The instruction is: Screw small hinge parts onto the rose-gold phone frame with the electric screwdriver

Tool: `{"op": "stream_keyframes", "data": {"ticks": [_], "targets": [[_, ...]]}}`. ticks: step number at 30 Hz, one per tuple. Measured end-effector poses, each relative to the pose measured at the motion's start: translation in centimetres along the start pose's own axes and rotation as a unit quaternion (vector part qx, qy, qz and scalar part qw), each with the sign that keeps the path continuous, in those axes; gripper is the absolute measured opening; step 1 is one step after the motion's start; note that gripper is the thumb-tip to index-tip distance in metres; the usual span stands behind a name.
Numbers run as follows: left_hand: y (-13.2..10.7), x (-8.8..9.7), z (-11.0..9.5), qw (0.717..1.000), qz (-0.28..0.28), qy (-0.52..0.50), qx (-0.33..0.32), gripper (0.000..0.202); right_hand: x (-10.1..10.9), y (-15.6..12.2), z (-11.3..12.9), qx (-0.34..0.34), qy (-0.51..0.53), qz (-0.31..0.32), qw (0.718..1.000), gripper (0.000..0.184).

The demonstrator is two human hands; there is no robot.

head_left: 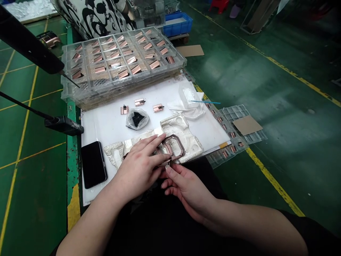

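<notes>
My left hand [140,161] lies over a rose-gold metal buckle frame [174,146] at the front of a white work board [106,124], its fingers stretched along the frame and pressing on it. My right hand [183,186] comes up from below, its fingertips pinching the frame's near edge. The frame rests on a lumpy white foam pad [186,133]. Three small copper-coloured clips [141,102] lie in a row farther back on the board, beside a small clear bag of black parts [137,119].
Stacked clear trays [119,57] holding several copper clips stand behind the board. A black phone [93,164] lies at the left front. More clear trays and a cardboard piece [246,124] sit on the right. A white cloth and blue stick [202,102] lie nearby. Green floor surrounds everything.
</notes>
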State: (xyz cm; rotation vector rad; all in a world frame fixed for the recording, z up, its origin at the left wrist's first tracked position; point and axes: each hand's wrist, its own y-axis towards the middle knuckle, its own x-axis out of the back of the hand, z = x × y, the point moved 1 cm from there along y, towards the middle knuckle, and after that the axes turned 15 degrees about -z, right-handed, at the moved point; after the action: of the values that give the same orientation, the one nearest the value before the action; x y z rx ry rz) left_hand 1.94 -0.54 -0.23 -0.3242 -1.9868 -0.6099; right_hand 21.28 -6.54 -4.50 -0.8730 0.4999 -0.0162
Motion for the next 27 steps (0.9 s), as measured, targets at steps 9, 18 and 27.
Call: {"op": "stream_keyframes", "data": {"ticks": [9,18,27], "targets": [[-0.2,-0.1,-0.1,1.000,-0.005,0.024,-0.016,0.041,0.0,0.3,0.0,-0.025,0.036,-0.007,0.999,0.060],[0.0,0.2,-0.5,0.999,0.033,0.029,0.024,0.037,0.3,0.6,-0.3,-0.030,0.040,0.007,0.999,0.062],[0.4,0.8,-0.3,0.996,0.077,0.008,0.037,0.069,-0.3,2.0,-0.9,0.060,-0.077,0.010,0.995,0.074]]}}
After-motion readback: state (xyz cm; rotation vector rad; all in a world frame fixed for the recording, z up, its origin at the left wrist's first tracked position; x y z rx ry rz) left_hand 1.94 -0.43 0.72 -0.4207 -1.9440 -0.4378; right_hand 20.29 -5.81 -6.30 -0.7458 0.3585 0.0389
